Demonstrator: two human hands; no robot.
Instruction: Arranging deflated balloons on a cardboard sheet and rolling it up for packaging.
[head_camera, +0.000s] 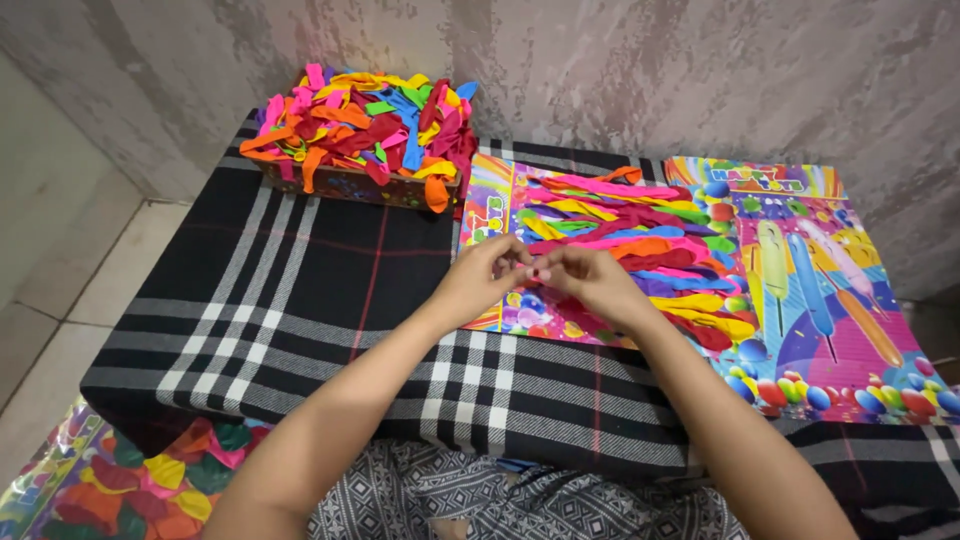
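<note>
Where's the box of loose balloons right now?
In the head view the box of loose balloons sits at the far left corner of the plaid cloth, against the wall, just left of the balloon card under both hands.

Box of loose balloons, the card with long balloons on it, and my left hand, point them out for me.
Box of loose balloons (352, 187), head view, front wall.
Balloon card (487, 212), head view, bare left edge.
Left hand (478, 280), head view, back of hand.

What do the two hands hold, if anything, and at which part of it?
The left hand and right hand meet fingertip to fingertip over the card of balloons. They seem to pinch something small between them, but what it is cannot be told.
</note>
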